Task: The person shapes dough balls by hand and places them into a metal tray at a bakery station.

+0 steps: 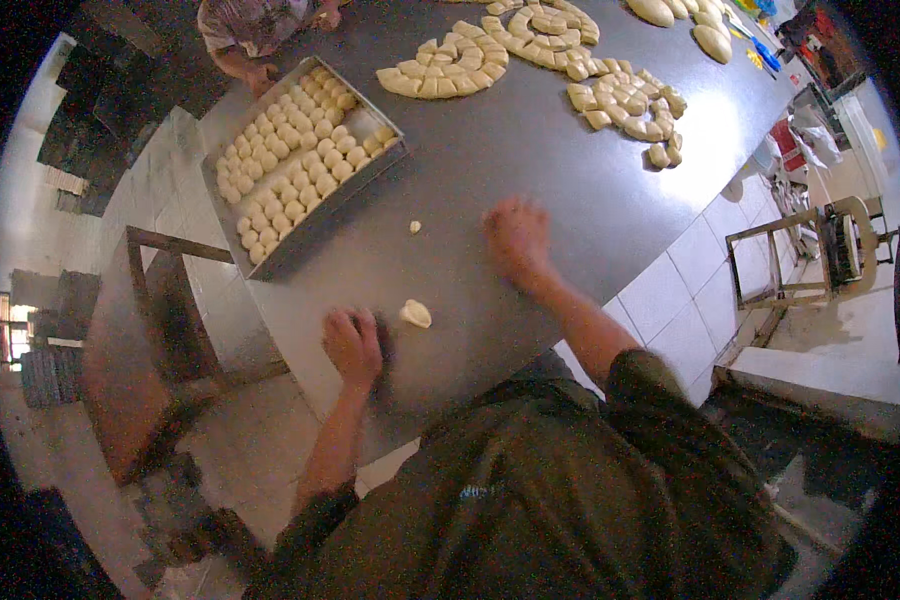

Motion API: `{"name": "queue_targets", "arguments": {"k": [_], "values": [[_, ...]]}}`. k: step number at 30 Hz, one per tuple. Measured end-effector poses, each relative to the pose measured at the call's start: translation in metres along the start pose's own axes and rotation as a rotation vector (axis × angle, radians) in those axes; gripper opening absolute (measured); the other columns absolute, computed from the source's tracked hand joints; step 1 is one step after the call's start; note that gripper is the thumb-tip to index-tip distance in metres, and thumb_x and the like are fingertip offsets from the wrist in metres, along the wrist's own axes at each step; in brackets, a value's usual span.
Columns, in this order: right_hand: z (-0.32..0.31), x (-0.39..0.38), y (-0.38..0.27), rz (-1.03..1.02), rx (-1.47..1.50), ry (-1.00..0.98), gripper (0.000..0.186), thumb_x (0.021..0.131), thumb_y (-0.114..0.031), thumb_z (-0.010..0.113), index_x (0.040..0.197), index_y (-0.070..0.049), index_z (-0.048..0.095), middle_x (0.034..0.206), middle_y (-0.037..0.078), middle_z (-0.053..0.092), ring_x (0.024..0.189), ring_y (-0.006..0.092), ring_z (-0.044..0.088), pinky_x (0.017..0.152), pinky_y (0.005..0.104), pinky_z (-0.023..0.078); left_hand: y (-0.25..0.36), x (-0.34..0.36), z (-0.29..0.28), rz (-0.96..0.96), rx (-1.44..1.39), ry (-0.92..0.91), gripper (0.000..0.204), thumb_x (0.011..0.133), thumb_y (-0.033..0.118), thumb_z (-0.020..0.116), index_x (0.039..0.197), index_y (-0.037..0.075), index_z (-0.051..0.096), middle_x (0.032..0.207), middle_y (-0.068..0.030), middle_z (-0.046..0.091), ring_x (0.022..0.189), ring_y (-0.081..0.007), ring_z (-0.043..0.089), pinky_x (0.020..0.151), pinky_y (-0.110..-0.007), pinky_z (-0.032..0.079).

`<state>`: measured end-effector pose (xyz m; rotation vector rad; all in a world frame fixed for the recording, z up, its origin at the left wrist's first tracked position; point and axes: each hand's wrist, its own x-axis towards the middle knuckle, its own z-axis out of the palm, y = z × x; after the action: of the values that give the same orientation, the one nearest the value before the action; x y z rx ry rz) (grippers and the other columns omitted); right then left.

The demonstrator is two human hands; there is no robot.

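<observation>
Rolling hands: left hand (352,345) and right hand (516,238) cupped palm-down on steel table (530,150); contents hidden.
Loose dough piece (415,313): beside left hand.
Risk: it may dry out.

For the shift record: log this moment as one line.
left hand palm down on steel table | right hand flat on table | dough piece loose between hands | tray of dough balls behind

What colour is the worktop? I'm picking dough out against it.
Dark grey metal worktop, clearest in the head view.
</observation>
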<state>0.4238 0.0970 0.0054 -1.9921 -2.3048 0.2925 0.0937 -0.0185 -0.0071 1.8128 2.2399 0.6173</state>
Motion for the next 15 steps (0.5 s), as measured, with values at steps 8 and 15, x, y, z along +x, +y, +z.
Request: {"name": "queue_targets", "arguments": {"k": [8,15], "values": [[-0.015,0.052,0.051,-0.03,0.026,0.151,0.039,0.099,-0.043,0.054,0.11,-0.009,0.07,0.121,0.019,0.062,0.121,0.0406,0.055,0.103,0.0583,0.042,-0.075,0.035,0.0,0.331,0.199,0.236,0.025,0.101,0.021,0.05,0.105,-0.002,0.059,0.107,-0.0235,0.064,0.092,-0.0437,0.058,0.082,-0.058,0.041],[0.014,-0.022,0.054,-0.269,0.138,0.162,0.04,0.1,-0.041,0.052,0.106,-0.004,0.068,0.111,0.017,0.063,0.116,0.0364,0.057,0.103,0.0524,0.042,-0.142,-0.043,-0.019,0.381,0.239,-0.071,0.037,0.107,0.028,0.047,0.121,-0.004,0.058,0.126,-0.0313,0.056,0.116,-0.0517,0.052,0.104,-0.059,0.041]]}}
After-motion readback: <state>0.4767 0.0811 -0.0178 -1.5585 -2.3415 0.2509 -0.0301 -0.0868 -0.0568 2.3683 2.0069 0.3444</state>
